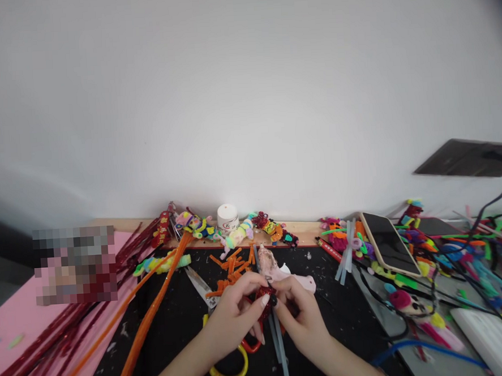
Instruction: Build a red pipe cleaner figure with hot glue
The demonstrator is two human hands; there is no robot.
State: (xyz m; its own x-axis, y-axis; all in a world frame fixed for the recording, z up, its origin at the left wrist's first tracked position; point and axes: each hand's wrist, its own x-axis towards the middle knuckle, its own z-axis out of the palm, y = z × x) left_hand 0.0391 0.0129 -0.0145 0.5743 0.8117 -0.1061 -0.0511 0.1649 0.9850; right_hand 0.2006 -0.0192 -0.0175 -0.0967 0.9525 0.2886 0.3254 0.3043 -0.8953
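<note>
My left hand (235,314) and my right hand (299,312) meet over a black mat (174,323) and pinch a small red pipe-cleaner figure (265,296) between their fingertips. Both hands have their fingers closed on it. A dark bead shows on the figure at its right side. Below the hands lie grey glue sticks (278,339) and scissors with yellow handles (228,374). A pink glue gun (281,271) lies just behind the hands.
Short orange pipe-cleaner pieces (232,268) lie behind the hands. Long orange stems (152,313) and dark red stems (52,342) run across the left over a pink sheet (12,321). A phone (388,242), finished figures, cables and a white jar (228,216) crowd the back and right.
</note>
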